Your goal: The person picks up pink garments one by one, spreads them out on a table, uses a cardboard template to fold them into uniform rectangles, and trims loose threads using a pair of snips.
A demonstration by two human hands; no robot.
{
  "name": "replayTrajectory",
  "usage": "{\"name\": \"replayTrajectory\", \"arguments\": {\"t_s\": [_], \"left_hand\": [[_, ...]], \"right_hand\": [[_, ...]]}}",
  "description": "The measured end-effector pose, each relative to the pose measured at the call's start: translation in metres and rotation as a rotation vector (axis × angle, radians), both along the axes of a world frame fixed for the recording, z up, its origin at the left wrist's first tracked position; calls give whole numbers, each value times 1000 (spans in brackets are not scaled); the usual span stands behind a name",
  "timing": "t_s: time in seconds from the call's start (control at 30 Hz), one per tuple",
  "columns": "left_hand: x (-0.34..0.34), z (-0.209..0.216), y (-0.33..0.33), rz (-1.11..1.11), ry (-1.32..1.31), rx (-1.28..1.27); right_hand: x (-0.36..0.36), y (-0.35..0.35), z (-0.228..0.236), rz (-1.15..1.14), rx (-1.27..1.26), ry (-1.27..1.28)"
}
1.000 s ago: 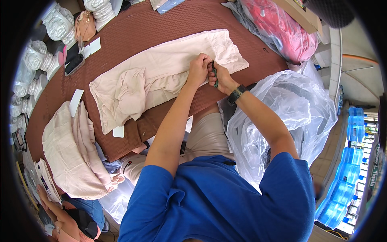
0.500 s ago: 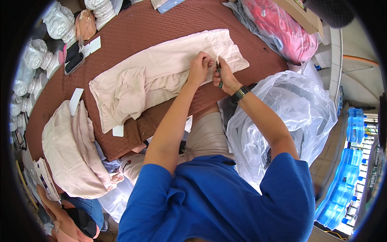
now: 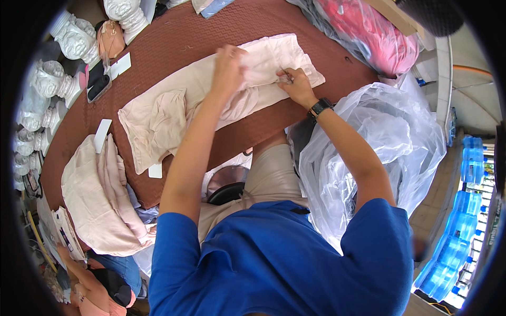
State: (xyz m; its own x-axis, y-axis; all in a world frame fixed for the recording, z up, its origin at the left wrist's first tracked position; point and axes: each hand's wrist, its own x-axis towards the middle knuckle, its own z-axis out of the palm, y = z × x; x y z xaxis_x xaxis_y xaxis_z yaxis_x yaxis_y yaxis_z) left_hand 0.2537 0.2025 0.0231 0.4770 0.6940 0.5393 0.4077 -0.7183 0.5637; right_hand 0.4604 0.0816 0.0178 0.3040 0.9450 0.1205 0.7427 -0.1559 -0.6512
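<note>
A pale pink garment lies lengthwise across the brown table, one part of it bunched and wrinkled toward the left. My right hand rests at its right end, fingers closed round small thread snips, whose greyish tip shows by the fingertips while the palm hides the rest. Over the garment's middle, my left hand is raised and smeared by motion, so its fingers are hard to read. On my right wrist is a dark watch.
More pale pink cloth hangs over the table's left edge, a white card on it. A large clear plastic bag bulges beside my right arm. White busts line the far left. Another person's arm shows at lower left.
My left hand has moved left and upward, away from my right hand. My right hand has turned, its fingers now lower on the cloth; the snips' green handle no longer shows.
</note>
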Motion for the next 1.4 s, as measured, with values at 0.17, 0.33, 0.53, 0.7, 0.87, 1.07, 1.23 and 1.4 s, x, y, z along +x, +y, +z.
{"name": "replayTrajectory", "arguments": {"t_s": [0.17, 0.33, 0.53, 0.7, 0.87, 1.07, 1.23, 1.4], "left_hand": [[34, -21, -39, -200, 46, -132], [47, -22, -44, -124, 113, -227], [-15, 33, -58, -20, 12, -178], [-131, 52, -76, 224, -237, -205], [-225, 52, -99, 530, -251, -164], [-299, 25, -113, 659, -234, -264], [-319, 16, -76, 596, -187, -128], [-338, -26, 17, 533, 62, 59]], "right_hand": [[-7, 7, 4, -42, -2, 24], [-1, 5, 7, -82, 7, 72], [-10, 29, 44, 89, -143, 65], [-64, 105, 84, 512, -470, 223], [-95, 227, 43, 473, -235, 195], [-176, 231, 40, 290, 274, -468], [-263, 69, 59, 1188, 291, -3], [-284, 26, 23, 1018, 291, -202]]}}
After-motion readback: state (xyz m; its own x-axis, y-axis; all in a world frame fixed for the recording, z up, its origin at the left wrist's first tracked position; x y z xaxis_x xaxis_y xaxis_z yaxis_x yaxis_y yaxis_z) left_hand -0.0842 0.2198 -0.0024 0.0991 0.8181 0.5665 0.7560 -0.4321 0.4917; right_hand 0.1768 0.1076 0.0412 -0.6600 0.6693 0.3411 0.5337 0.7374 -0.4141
